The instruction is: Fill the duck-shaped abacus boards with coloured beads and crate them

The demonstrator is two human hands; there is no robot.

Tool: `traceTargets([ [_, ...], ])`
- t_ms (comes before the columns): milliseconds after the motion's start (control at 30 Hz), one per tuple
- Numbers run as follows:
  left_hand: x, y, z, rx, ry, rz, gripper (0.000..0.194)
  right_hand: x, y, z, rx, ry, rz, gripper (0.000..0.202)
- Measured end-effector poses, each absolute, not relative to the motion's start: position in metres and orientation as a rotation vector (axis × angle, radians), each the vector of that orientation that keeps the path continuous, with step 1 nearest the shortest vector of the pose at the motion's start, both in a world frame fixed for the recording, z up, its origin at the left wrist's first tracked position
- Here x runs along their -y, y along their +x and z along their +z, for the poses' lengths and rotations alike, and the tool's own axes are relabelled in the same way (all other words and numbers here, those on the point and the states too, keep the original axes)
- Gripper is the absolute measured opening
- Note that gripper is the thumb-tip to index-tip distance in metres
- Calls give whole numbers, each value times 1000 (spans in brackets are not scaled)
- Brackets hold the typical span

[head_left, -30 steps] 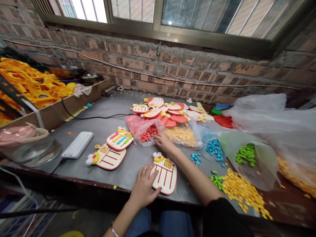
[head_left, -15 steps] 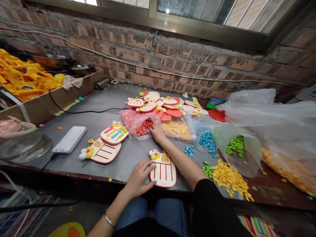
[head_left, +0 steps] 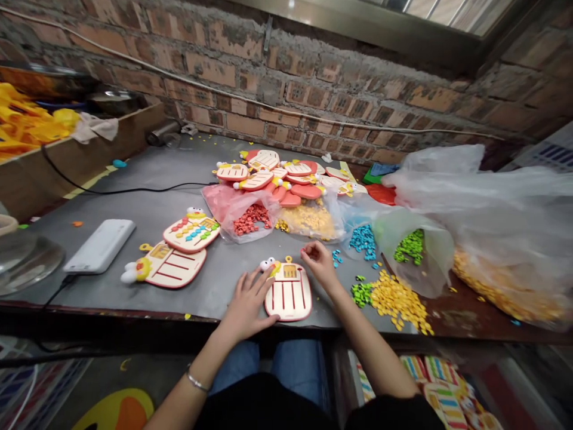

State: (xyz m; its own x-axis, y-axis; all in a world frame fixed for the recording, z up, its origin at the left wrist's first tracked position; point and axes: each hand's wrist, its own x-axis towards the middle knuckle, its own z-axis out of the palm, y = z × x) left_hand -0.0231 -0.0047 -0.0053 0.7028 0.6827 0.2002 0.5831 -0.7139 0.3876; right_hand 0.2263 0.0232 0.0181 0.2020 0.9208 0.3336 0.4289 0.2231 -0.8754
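Note:
In front of me lies a cream toy board (head_left: 289,301) with a red rim, red slots and a duck-like head with white eyes. My left hand (head_left: 248,301) rests flat on its left side, fingers spread. By the board's upper right corner, my right hand (head_left: 319,263) is closed in a pinch on a tiny red bead, mostly hidden by the fingertips. Beyond it an open bag holds red beads (head_left: 250,221). On the left, a board with coloured beads (head_left: 190,235) overlaps another board with bare slots (head_left: 176,267).
Blue beads (head_left: 362,240) and green beads (head_left: 409,246) sit in bags on the right, near a loose heap of yellow beads (head_left: 398,298). Behind is a pile of boards (head_left: 264,173). A white power bank (head_left: 101,246) with a cable lies left.
My right hand has come back from the bag of red beads to the near board, pinching a small red bead. My left hand stays on the board. The view has tilted down.

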Motion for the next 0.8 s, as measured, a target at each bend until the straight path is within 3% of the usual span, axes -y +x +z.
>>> traceTargets([
  [300,5,-22,-6,-1020,2652,498,95,18,235,7,1338,-1396,559,11],
  [567,4,-25,-8,-1247,2568,680,65,67,223,-18,987,-1390,494,16],
  [667,3,-26,-11,-1331,2491,734,62,90,212,-14,1182,-1492,365,13],
  [800,4,-27,-13,-1382,2417,819,61,108,188,-15,1569,-1569,190,24],
])
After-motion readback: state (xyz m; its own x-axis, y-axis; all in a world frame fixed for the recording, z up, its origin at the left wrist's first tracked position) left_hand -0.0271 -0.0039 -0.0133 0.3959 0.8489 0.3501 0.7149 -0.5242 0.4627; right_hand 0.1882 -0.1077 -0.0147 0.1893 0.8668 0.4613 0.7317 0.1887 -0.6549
